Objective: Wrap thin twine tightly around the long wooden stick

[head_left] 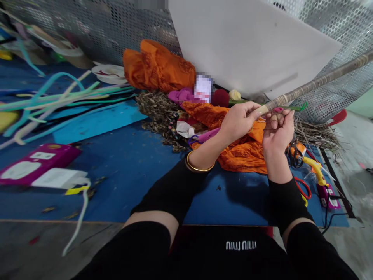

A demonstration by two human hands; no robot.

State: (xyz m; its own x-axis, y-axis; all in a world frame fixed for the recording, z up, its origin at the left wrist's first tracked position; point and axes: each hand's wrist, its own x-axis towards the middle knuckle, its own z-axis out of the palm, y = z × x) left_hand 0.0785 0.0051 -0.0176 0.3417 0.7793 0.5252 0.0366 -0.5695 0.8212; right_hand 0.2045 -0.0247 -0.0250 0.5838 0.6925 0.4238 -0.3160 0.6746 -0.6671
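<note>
My left hand, with a gold bangle at the wrist, is closed around the near end of a long wrapped stick. The stick slants up to the right and leaves the view; pale and brown bands circle it. Just below the stick, my right hand is turned palm up with its fingers curled in. Whatever its fingertips pinch is too small to make out. Under both hands lies a crumpled orange cloth. A green stem with a looped tip shows behind the right hand.
A blue table carries dried plant bits, dry twigs, coloured pipe-cleaner-like strips and an orange bundle. A yellow glue gun lies right, near a purple power strip. Another purple power strip is left. A white board leans behind.
</note>
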